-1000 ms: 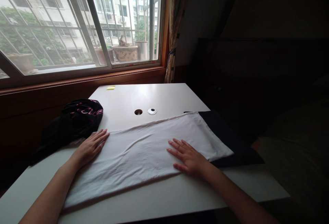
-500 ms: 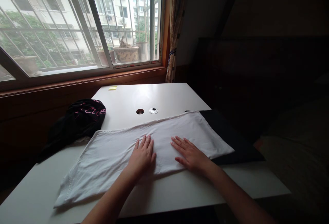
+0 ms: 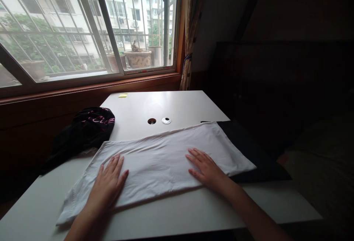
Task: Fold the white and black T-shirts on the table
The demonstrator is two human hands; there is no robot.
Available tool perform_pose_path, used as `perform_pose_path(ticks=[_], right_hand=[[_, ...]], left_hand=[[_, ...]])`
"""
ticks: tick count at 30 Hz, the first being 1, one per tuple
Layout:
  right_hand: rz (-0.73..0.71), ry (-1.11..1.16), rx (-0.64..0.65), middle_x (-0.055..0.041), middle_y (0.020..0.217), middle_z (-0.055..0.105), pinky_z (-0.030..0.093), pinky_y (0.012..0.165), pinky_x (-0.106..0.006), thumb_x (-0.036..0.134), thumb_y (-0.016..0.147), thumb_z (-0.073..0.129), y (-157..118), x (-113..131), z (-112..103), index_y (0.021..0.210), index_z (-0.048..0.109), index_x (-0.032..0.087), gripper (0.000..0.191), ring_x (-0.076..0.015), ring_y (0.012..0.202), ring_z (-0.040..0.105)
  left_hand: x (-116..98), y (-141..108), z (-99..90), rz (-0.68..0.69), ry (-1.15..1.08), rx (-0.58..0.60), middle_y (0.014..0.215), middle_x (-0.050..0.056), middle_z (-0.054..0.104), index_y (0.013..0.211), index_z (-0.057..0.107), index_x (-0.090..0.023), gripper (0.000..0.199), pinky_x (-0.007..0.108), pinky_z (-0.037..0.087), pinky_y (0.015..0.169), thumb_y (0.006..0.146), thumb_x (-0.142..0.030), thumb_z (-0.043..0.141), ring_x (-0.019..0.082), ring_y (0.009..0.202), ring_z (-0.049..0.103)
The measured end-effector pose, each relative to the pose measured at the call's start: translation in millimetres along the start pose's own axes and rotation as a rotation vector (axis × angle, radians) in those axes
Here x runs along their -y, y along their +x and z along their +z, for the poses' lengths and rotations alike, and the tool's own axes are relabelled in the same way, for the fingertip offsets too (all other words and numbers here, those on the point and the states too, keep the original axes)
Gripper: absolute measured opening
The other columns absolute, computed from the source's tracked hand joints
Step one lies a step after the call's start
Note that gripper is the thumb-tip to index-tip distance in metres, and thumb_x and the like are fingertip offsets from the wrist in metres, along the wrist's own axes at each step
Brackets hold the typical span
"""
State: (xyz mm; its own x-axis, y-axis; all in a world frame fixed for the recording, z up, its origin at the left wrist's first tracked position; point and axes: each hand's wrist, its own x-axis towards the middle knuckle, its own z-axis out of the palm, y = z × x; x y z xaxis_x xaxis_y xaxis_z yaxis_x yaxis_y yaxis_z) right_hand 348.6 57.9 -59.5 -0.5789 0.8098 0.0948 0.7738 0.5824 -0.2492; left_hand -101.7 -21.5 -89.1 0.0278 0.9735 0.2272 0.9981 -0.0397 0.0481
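Note:
A white cloth garment (image 3: 157, 159), folded into a long shape with some wrinkles, lies across the white table (image 3: 182, 104). My left hand (image 3: 109, 180) rests on its left part, fingers stretched out and palm down. Flat on the right half of the same cloth is my right hand (image 3: 203, 167), its fingers also extended. Neither hand grips anything. A dark cloth (image 3: 265, 165) lies partly under the white garment's right end.
A black garment with pink lettering (image 3: 94, 123) hangs over the table's left edge. Behind the cloth are a round hole (image 3: 152, 121), a round metal fitting (image 3: 166, 120) and a yellow note (image 3: 122, 95). A barred window (image 3: 121, 27) stands beyond.
My left hand has slid left across the white cloth, away from my right hand. The wrinkles near the cloth's middle look flatter. My right hand stays almost in place on the cloth.

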Motion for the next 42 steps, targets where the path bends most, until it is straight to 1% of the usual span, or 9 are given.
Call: perform_pose_path(ticks=[3,6,11,15,18,22,26,35,42], right_hand=[[-0.007,-0.009,-0.034,-0.0065,0.166,0.037,0.026,0.126,-0.052,0.051,0.104,0.045,18.9,16.9,3.5,0.155,0.047,0.027,0.057,-0.0295,0.155,0.028],[-0.073,-0.004,-0.026,-0.0114,0.166,0.035,0.024,0.127,-0.052,0.047,0.105,0.043,52.1,44.8,8.4,0.157,0.044,0.019,0.059,-0.0302,0.155,0.028],[-0.217,0.047,0.037,-0.0148,0.168,0.026,0.018,0.129,-0.051,0.055,0.105,0.042,109.3,107.4,26.8,0.160,0.036,0.014,0.069,-0.0291,0.157,0.021],[-0.395,0.099,0.057,-0.0150,0.169,0.024,0.014,0.129,-0.049,0.060,0.105,0.038,137.8,164.3,45.2,0.161,0.034,0.013,0.073,-0.0267,0.159,0.017],[-0.462,0.127,0.054,-0.0172,0.168,0.026,0.014,0.129,-0.050,0.063,0.105,0.033,156.8,201.7,58.7,0.159,0.036,0.009,0.076,-0.0274,0.158,0.018],[-0.514,0.154,0.033,-0.0139,0.168,0.029,0.014,0.129,-0.050,0.065,0.105,0.031,180.4,223.4,71.1,0.159,0.037,0.013,0.075,-0.0270,0.158,0.020],[-0.515,0.158,0.060,-0.0108,0.169,0.029,0.016,0.129,-0.046,0.062,0.106,0.033,190.9,200.8,65.4,0.159,0.037,0.015,0.071,-0.0241,0.157,0.022],[-0.295,0.087,0.088,-0.0029,0.171,0.019,0.011,0.130,-0.044,0.061,0.106,0.033,169.1,87.4,31.7,0.163,0.030,0.023,0.069,-0.0217,0.159,0.017],[-0.016,-0.028,0.068,-0.0031,0.171,0.020,0.013,0.129,-0.048,0.056,0.106,0.030,139.6,6.9,14.7,0.164,0.028,0.023,0.066,-0.0228,0.158,0.018]], left_hand=[[29.4,-9.4,-0.8,-0.081,0.023,0.008,0.167,0.015,0.034,0.158,0.039,-0.012,0.070,0.058,0.028,0.123,0.103,-0.053,0.029,0.033,0.155,0.030],[41.7,-12.1,0.3,-0.113,0.039,0.005,0.166,0.015,0.035,0.158,0.039,-0.012,0.071,0.057,0.027,0.123,0.102,-0.054,0.028,0.032,0.154,0.031],[45.2,-11.7,3.9,-0.127,0.040,-0.024,0.165,0.014,0.038,0.158,0.041,-0.014,0.071,0.056,0.028,0.124,0.101,-0.056,0.030,0.033,0.153,0.034],[47.1,-12.2,8.9,-0.161,0.043,-0.162,0.161,0.020,0.044,0.155,0.041,-0.006,0.074,0.050,0.029,0.124,0.100,-0.055,0.032,0.034,0.152,0.036],[49.2,-13.0,12.5,-0.157,0.063,-0.216,0.158,0.023,0.046,0.153,0.043,-0.003,0.073,0.050,0.030,0.124,0.101,-0.053,0.031,0.034,0.150,0.038],[54.1,-13.2,13.2,-0.114,0.078,-0.194,0.157,0.023,0.048,0.149,0.050,-0.003,0.070,0.052,0.032,0.123,0.102,-0.051,0.029,0.035,0.150,0.039],[55.0,-12.8,8.8,-0.122,0.076,-0.149,0.159,0.023,0.045,0.149,0.050,-0.002,0.070,0.053,0.033,0.122,0.102,-0.050,0.030,0.037,0.150,0.038],[47.0,-11.1,4.9,-0.172,0.098,-0.076,0.165,0.020,0.036,0.155,0.045,-0.010,0.066,0.054,0.028,0.123,0.102,-0.048,0.031,0.036,0.155,0.028],[38.7,-1.6,-12.5,-0.244,0.154,0.015,0.161,0.019,0.042,0.154,0.048,-0.014,0.062,0.050,0.033,0.121,0.102,-0.046,0.036,0.034,0.151,0.037]])
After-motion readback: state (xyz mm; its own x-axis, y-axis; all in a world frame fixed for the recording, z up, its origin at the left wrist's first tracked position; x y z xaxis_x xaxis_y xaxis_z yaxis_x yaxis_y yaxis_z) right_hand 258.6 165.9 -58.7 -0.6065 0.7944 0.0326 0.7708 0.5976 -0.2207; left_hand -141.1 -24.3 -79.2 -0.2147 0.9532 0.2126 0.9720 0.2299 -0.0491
